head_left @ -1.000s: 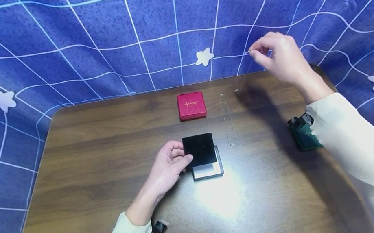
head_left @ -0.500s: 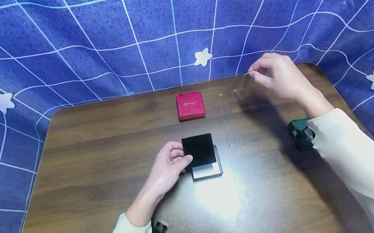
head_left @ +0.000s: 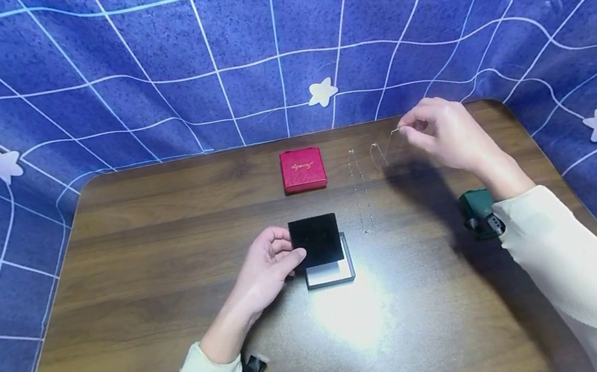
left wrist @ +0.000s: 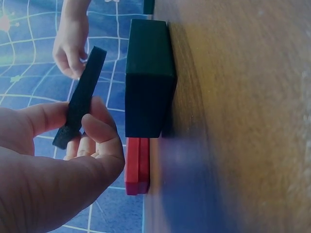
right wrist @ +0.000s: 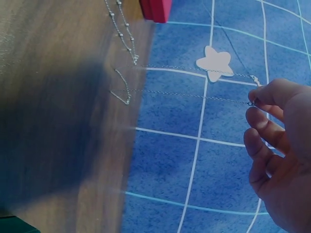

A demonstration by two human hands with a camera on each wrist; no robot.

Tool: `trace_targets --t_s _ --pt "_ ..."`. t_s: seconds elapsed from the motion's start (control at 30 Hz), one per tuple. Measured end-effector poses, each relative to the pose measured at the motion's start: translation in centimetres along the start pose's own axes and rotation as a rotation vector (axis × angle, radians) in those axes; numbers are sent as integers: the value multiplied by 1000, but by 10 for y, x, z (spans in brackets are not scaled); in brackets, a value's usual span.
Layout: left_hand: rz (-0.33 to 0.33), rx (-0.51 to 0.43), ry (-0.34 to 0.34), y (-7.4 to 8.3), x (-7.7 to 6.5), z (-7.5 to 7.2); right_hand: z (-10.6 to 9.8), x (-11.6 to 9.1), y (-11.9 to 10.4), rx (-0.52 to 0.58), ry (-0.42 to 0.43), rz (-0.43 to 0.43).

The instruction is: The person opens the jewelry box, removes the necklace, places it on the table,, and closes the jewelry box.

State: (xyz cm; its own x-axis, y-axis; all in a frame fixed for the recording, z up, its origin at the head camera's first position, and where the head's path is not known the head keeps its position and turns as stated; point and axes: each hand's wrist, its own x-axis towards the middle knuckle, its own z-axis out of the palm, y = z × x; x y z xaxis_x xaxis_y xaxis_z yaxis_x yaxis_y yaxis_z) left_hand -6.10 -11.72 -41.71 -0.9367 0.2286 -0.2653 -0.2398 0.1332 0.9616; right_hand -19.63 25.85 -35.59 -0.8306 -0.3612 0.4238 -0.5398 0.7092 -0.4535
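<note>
My left hand point(head_left: 267, 267) pinches a thin black square box insert point(head_left: 315, 240) between thumb and fingers. The insert is held over a small dark box point(head_left: 331, 282) and covers most of its pale inside; in the left wrist view it is tilted and apart from the box's tall side point(left wrist: 143, 104). Towards the back right, my right hand point(head_left: 446, 131) pinches a fine silver chain necklace point(right wrist: 127, 99) at its ends. The necklace hangs from the fingertips in two strands, its lower bend lying on the table. Beside it a second silver necklace point(right wrist: 130, 36), with small beads, lies stretched out in a long loop.
A red jewelry box point(head_left: 303, 169) with gold lettering sits near the back edge of the wooden table point(head_left: 164, 235). Under the right forearm, a green box point(head_left: 478, 205) is partly hidden. Blue cloth point(head_left: 242, 24) with white lines and stars hangs behind the table.
My right hand has come down and slightly towards me, so more of the necklace now rests on the table. My left hand stays in place with the insert.
</note>
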Motion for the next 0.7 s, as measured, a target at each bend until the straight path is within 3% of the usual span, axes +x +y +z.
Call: trace_targets --t_s 0.7 --pt "7 -18 -1 1 -2 2 9 -24 -1 4 -97 6"
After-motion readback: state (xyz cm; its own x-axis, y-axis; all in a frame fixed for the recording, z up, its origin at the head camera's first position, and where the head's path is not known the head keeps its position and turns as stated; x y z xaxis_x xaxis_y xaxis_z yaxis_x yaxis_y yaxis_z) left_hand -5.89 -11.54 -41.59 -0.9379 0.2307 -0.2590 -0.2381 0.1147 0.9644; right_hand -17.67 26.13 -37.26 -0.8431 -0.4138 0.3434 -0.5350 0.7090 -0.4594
